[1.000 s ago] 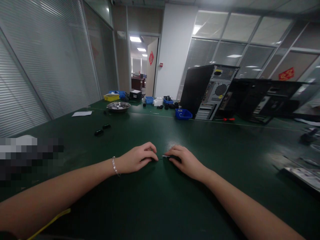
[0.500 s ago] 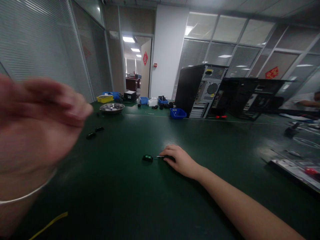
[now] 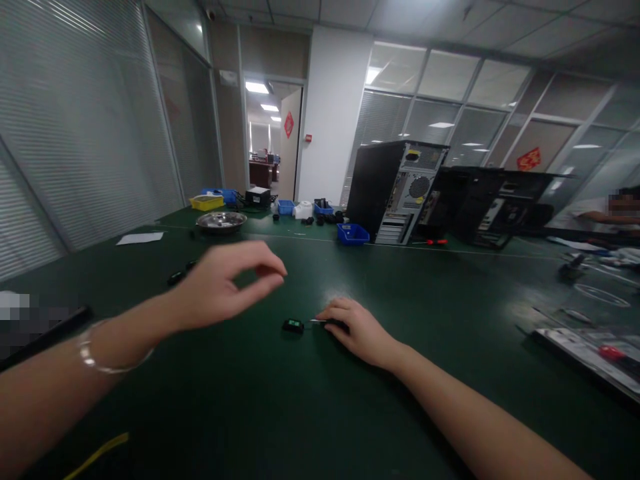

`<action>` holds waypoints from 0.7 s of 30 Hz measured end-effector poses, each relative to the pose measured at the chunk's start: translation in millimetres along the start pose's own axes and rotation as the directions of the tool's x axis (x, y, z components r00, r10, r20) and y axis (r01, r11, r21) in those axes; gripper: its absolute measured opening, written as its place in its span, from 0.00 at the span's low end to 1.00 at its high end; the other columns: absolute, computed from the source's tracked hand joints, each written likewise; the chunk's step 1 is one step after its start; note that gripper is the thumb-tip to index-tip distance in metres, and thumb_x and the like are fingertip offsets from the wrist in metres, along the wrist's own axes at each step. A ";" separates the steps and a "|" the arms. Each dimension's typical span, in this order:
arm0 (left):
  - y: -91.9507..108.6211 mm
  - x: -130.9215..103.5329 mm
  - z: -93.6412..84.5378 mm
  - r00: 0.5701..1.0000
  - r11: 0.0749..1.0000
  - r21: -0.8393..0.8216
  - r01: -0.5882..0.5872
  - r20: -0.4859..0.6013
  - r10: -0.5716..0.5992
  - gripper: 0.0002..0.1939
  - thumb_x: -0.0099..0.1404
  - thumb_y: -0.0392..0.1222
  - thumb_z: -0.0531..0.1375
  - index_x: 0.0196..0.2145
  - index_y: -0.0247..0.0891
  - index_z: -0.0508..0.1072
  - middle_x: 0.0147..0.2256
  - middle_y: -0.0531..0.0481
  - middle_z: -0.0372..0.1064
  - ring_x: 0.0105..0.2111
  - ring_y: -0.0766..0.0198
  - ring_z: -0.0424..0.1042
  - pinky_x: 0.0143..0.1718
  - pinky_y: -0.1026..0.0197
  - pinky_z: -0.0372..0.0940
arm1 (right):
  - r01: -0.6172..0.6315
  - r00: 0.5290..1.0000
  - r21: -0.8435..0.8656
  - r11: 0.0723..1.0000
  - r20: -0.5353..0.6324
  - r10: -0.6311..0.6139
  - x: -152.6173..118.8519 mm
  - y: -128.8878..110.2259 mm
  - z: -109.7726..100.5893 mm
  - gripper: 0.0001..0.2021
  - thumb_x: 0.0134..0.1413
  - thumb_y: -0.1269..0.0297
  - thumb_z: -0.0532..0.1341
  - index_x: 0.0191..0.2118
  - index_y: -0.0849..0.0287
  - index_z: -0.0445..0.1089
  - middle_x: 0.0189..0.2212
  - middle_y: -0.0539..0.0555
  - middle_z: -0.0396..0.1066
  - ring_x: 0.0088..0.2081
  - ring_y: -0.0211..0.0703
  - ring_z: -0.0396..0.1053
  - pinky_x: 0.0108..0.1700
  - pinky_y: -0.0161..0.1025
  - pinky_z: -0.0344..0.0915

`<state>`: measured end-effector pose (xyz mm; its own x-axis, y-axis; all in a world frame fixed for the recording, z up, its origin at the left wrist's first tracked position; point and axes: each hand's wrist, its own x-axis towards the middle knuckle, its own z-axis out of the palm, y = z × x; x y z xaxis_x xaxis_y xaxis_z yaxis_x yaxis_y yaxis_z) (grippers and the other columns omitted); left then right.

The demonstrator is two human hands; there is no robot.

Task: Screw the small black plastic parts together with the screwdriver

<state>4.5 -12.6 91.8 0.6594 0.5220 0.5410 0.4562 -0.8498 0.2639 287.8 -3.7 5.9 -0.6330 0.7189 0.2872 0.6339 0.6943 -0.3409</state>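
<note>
On the green tabletop, my right hand (image 3: 353, 330) is closed around what looks like a small screwdriver (image 3: 316, 321), with its thin metal shaft pointing left. Just beyond the tip lies a small black module (image 3: 293, 325) with a green face, apart from both hands. My left hand (image 3: 233, 280) hovers above and left of that module, thumb and fingertips curled together in a pinch; anything between them is too small to make out. Behind my left wrist, a small black piece (image 3: 176, 277) lies partly hidden.
A metal bowl (image 3: 221, 222) and a yellow tray (image 3: 207, 202) stand at the back left. Near the black computer tower (image 3: 377, 190) sits a blue bin (image 3: 353, 234). At right is an open metal-and-black unit (image 3: 580, 353). A yellow strip (image 3: 100, 455) lies in front.
My left hand has come from close to the camera at far left, forward and right over the table, its fingers now pinched. My right hand stays with its tool; the view has tilted slightly.
</note>
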 end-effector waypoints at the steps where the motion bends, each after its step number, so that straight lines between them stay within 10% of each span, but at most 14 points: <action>1: -4.2 1.5 7.8 0.996 0.999 -0.031 0.017 0.090 -0.014 0.10 0.67 0.44 0.57 0.43 0.37 0.71 0.39 0.49 0.69 0.38 0.63 0.69 0.40 0.61 0.66 | -0.003 1.000 -0.001 1.000 -0.006 0.003 -0.1 -1.6 -1.0 0.13 0.59 0.72 0.57 0.48 0.54 0.70 0.42 0.54 0.70 0.44 0.44 0.66 0.47 0.42 0.63; 6: -26.4 -5.6 64.5 0.911 0.974 -0.100 0.202 0.385 -0.149 0.21 0.58 0.48 0.65 0.48 0.40 0.69 0.44 0.48 0.66 0.41 0.59 0.68 0.41 0.61 0.64 | 0.014 0.999 0.003 1.000 -0.030 -0.014 -1.3 -7.9 -4.4 0.14 0.58 0.72 0.57 0.49 0.55 0.70 0.42 0.54 0.69 0.43 0.44 0.66 0.45 0.40 0.64; 21: -31.2 -21.2 100.7 0.956 0.946 -0.219 0.240 0.225 -0.191 0.09 0.64 0.43 0.60 0.41 0.36 0.71 0.36 0.50 0.64 0.32 0.65 0.64 0.33 0.64 0.60 | 0.046 0.999 0.046 0.998 0.009 -0.046 0.1 -17.5 1.2 0.15 0.55 0.75 0.57 0.46 0.54 0.72 0.38 0.54 0.69 0.41 0.45 0.65 0.44 0.41 0.63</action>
<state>36.5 10.2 -8.3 0.6773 0.6774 0.2872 0.4591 -0.6941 0.5545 276.1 -15.8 10.8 -0.6655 0.6856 0.2950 0.5831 0.7243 -0.3679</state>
